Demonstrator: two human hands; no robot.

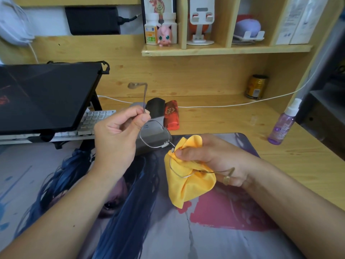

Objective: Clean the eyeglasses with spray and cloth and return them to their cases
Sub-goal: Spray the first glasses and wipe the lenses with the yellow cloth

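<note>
**Wiping glasses over desk mat**

Left hand point(115, 135) pinches the thin silver wire-frame eyeglasses point(155, 134) at the temple hinge. Right hand point(211, 157) clamps the crumpled yellow cloth point(188, 184) around the other lens. Purple spray bottle point(282, 126) stands far right; black case point(155, 107) and red case point(171, 114) lie behind.

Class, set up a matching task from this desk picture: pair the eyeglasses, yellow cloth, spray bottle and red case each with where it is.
Things:
1. eyeglasses
2. yellow cloth
3. spray bottle
4. red case

Places:
A. standing on the desk's right side, untouched
B. bunched in the right hand around one lens
C. lying at the back beside a black case
D. pinched at one temple arm by the left hand

Pairs: 1-D, 2-B, 3-A, 4-C
</note>
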